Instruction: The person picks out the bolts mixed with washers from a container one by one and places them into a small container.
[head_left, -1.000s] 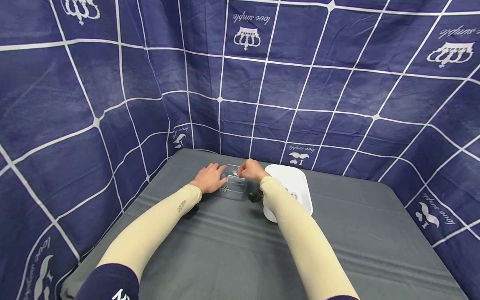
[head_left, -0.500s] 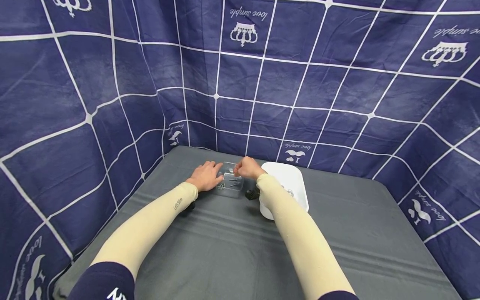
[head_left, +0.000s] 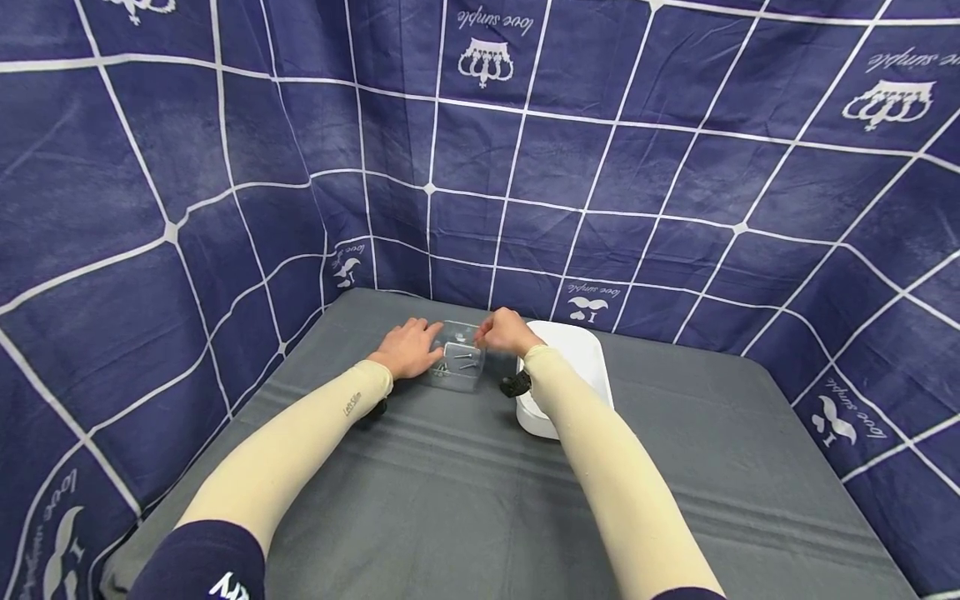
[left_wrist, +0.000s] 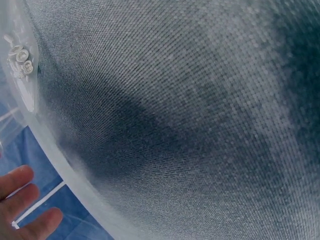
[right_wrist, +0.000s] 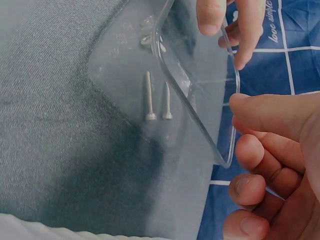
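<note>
Touching the left side of a clear box [head_left: 453, 383], the left hand [head_left: 408, 348] lay with fingers spread; the right hand [head_left: 510, 332] hung curled at the opposite rim, its hold unclear. The box sat near the counter [head_left: 450, 492]'s far edge, a white tray [head_left: 534, 423] just right, wide surface stretching nearer.

On the table [head_left: 450, 492], a box [head_left: 453, 383] stands between the left hand [head_left: 411, 348] and the right hand [head_left: 507, 331], two screws [right_wrist: 149, 97] lying in it, while a tray [head_left: 581, 346] sits right of the right hand, partly beneath that forearm, and a curtain [head_left: 555, 192] hangs beyond both hands.
</note>
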